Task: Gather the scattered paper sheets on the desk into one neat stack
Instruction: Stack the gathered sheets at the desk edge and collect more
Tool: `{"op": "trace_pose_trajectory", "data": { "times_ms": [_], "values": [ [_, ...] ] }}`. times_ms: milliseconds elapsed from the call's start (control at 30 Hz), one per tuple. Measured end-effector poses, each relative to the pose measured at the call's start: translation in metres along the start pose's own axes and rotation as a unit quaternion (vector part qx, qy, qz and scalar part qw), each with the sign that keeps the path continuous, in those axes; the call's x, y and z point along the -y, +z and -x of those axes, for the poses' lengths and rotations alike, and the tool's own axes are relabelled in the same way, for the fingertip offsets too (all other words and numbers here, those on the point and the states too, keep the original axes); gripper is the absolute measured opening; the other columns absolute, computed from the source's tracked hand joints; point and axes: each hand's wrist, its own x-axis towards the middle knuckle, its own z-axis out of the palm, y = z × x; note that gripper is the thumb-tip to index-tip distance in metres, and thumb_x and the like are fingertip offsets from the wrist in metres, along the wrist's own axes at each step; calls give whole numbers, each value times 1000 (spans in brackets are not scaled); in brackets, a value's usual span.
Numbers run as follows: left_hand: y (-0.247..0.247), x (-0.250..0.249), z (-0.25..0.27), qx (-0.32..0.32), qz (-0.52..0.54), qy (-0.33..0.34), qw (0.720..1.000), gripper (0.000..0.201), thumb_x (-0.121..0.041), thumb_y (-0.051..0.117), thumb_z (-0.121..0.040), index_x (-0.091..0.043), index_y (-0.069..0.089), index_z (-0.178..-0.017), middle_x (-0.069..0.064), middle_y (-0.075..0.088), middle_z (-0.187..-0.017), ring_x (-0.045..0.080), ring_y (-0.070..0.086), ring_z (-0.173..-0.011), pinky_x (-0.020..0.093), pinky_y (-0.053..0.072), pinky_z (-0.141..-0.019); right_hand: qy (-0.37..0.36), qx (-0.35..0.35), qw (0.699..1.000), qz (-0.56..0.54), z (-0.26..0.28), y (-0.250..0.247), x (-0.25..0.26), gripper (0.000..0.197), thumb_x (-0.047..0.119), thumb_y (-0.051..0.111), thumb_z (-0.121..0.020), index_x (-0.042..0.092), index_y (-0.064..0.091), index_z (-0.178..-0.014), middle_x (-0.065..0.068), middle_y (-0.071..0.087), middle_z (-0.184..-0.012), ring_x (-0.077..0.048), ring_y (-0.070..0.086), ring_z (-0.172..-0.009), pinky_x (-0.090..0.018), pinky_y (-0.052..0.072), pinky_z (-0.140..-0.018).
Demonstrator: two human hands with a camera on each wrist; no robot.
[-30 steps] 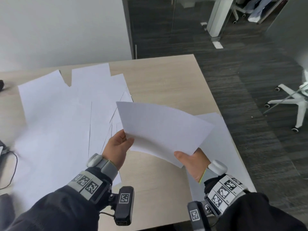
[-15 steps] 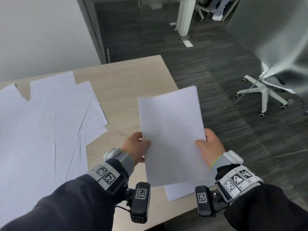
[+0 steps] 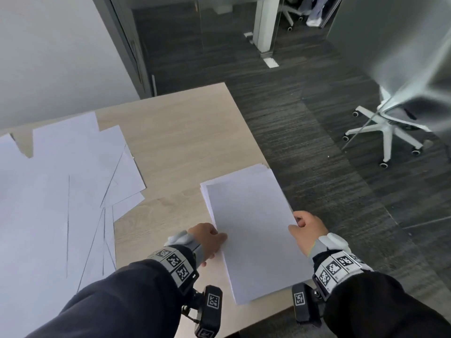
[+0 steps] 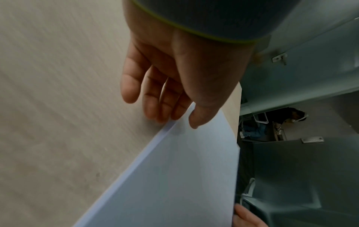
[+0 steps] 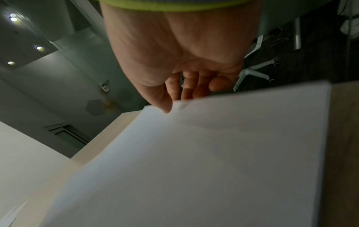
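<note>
1. Head view: a stack of paper (image 3: 253,230) lies at the near right corner of the desk (image 3: 185,142), its right edge at the desk's right edge and its near end reaching the front edge. The sheets underneath peek out a little at the far and left sides, so the stack is not quite square.
2. The left hand (image 3: 207,241) sits at the stack's left edge with the thumb lying on the top sheet. The right hand (image 3: 306,230) holds the right edge, thumb on top and fingers curled under the edge.
3. Loose sheets (image 3: 73,186) are spread overlapping across the left part of the desk, apart from the stack. An office chair (image 3: 388,128) with a white base stands on the dark floor (image 3: 305,147) to the right.
4. Left wrist view: the left hand (image 4: 174,73) has its thumb (image 4: 200,116) pressed on the top of the stack (image 4: 174,176), while the fingers (image 4: 153,106) are nearly straight and meet the desk (image 4: 58,107) right beside the stack's edge. It does not show them curling round the paper.
5. Right wrist view: the right hand (image 5: 174,53) pinches the stack (image 5: 204,161) at its edge, thumb (image 5: 165,102) on top and fingers (image 5: 191,86) tucked beneath. The picture is blurred.
</note>
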Motion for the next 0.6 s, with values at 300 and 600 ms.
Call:
{"op": "trace_pose_trajectory", "data": {
  "times_ms": [300,600],
  "values": [
    [-41,65,16,-106,51,-1,993,18,-33,58,-95,-23,67,-83,-4,75,-78,17,70,-72,28,53,-59,-83,-7,996,9,9,5,42,25,23,56,-91,26,62,-116,1,50,-102,-14,56,-83,-30,43,-74],
    [-102,213,61,-281,73,-64,955,8,-25,63,-95,-30,68,-92,-5,68,-107,13,61,-93,27,45,-80,-214,207,954,36,54,104,127,9,34,60,-91,40,65,-94,9,65,-90,-9,63,-79,-25,52,-74]
  ]
}}
